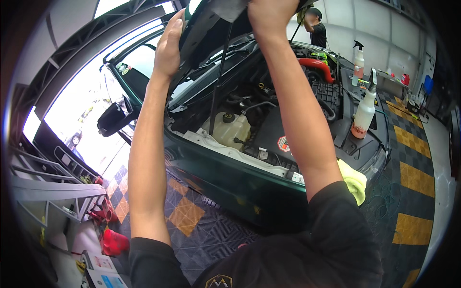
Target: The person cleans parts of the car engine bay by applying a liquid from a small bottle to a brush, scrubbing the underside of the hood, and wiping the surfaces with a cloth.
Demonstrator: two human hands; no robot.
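Along the side edge of the raised car hood (pixel 203 39), my left hand (pixel 169 45) is wrapped with the thumb lying near the rim. My right hand (pixel 272 16) reaches up to the hood's underside at the top of the picture; its fingers are curled and partly cut off, so what they hold is hidden. Below my arms lies the engine bay, with a translucent coolant reservoir (pixel 230 130) under a black cap and a red intake hose (pixel 318 66) on the far side. A thin dark strut (pixel 220 75) rises from the fender side to the hood.
Two spray bottles, one near (pixel 363 115) and one farther (pixel 359 61), stand on the car's front. A yellow-green cloth (pixel 354 180) drapes over the front corner. Across the car stands another person (pixel 318 32), arm raised. A side mirror (pixel 113 118) juts out left; a hose (pixel 383 198) lies on the floor.
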